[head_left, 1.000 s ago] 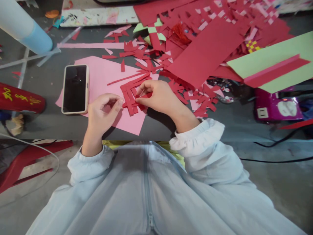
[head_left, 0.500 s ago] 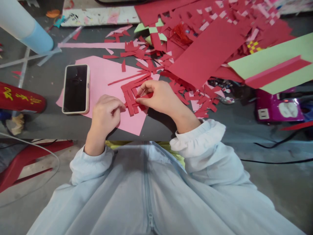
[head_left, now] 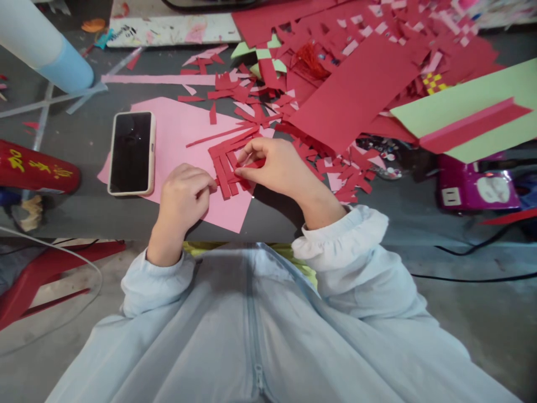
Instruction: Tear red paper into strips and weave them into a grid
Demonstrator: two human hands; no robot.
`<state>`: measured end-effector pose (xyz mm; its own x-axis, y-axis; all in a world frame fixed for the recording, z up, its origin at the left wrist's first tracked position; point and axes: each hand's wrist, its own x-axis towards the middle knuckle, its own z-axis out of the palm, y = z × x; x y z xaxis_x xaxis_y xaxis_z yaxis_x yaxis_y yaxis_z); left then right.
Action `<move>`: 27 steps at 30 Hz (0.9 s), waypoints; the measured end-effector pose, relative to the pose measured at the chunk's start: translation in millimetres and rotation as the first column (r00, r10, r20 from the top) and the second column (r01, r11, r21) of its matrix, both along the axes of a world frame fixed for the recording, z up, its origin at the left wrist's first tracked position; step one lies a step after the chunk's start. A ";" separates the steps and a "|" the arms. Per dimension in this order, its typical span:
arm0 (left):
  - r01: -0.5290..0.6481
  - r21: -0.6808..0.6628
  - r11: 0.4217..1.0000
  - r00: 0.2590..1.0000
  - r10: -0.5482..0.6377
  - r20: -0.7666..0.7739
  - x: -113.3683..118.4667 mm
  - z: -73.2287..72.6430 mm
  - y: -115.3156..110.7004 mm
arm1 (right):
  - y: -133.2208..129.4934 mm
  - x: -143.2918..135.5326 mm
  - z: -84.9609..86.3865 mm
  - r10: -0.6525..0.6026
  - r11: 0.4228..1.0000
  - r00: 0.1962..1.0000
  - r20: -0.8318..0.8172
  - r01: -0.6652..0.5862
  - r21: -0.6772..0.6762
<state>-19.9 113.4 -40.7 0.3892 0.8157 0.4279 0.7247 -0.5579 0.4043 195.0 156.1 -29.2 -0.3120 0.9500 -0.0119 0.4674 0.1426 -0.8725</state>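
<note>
Red paper strips [head_left: 225,169] lie crossed over and under each other on a pink sheet [head_left: 180,130]. My right hand [head_left: 272,165] pinches a red strip between thumb and forefinger at the right side of the crossed strips. At their left side, my left hand [head_left: 184,196] has its thumb and forefinger together on the end of a red strip, the other fingers curled. A long, thin red strip [head_left: 213,136] rests on the pink sheet above the woven piece. Part of the strips is hidden under my right fingers.
A phone [head_left: 131,153] lies on the pink sheet's left part. Red and pink scraps [head_left: 239,87] and a large red sheet [head_left: 356,92] cover the back and right. A red can [head_left: 37,168], a blue-white bottle [head_left: 62,61] and a purple packet [head_left: 478,184] stand or lie at the sides.
Both hands hold nearly the same pose at the strips. The whole view has shifted very slightly; nothing has clearly been taken or let go.
</note>
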 end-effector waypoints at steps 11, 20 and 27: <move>0.002 0.086 0.996 0.999 0.001 -0.041 2.3 -1.0 -1.4 | 2.2 4.8 -3.3 -0.037 0.999 0.999 -0.031 0.037 0.000; 0.089 0.032 0.996 0.994 -0.087 -0.064 8.0 -0.7 -5.3 | 2.4 4.5 -1.1 -0.038 0.999 0.999 -0.028 0.037 -0.018; 0.149 0.116 0.982 0.977 -0.128 -0.170 10.4 -0.6 -7.5 | 4.9 18.5 0.2 0.030 0.990 0.993 -0.118 -0.046 -0.137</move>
